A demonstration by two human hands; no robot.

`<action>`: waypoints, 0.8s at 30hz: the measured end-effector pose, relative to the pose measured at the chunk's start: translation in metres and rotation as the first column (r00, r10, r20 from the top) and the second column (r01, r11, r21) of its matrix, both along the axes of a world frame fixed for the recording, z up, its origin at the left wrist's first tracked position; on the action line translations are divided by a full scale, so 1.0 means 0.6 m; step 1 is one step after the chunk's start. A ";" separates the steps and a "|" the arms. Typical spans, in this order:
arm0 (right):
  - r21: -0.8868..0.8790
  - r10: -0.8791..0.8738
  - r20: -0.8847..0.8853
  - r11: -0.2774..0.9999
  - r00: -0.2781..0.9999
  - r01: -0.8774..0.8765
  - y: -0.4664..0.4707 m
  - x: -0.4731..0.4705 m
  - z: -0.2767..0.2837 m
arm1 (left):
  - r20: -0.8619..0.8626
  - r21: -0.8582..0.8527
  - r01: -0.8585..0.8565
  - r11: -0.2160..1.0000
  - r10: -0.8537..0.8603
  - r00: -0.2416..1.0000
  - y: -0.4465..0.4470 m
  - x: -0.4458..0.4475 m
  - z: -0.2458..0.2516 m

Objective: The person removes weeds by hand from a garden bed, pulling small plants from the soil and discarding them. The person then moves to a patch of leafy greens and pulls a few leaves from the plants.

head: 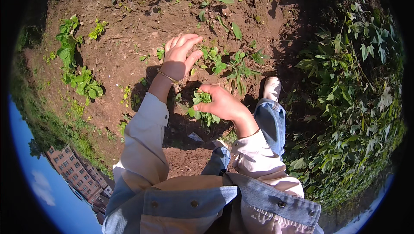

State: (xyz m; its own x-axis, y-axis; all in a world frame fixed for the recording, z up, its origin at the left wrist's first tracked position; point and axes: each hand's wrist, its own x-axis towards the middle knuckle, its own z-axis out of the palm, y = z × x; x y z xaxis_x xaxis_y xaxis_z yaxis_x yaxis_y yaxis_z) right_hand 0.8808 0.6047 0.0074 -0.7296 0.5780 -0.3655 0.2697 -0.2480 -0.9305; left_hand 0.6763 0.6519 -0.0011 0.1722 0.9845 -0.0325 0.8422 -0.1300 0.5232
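A bunch of picked green leaves is gripped in my right hand, low over the shaded soil in front of my feet. Its leaves and thin stems stick out past my thumb. My left hand is stretched farther forward, fingers apart and bent slightly to the right, holding nothing I can see. Just right of its fingertips grows a low leafy plant. Beside that stands another clump with longer, narrower leaves.
Dense leafy vines fill the right side. More green plants grow in the brown soil at left. My shoe stands by the vine edge. A pale scrap lies in my shadow. A brick-coloured building is far off.
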 end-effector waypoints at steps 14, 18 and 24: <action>0.097 0.210 0.107 0.971 0.972 -0.220 -0.054 0.056 0.015 | 0.534 0.125 -0.455 0.882 0.327 0.780 -0.043 0.094 0.063; 0.142 0.273 0.324 0.933 0.906 -0.331 -0.063 0.083 0.019 | 0.540 -0.620 -0.427 0.658 0.753 0.376 -0.141 0.152 -0.034; 0.178 0.250 0.313 0.932 0.916 -0.315 -0.086 0.106 0.007 | 0.361 -0.932 -0.233 0.278 0.766 -0.532 -0.079 0.165 -0.158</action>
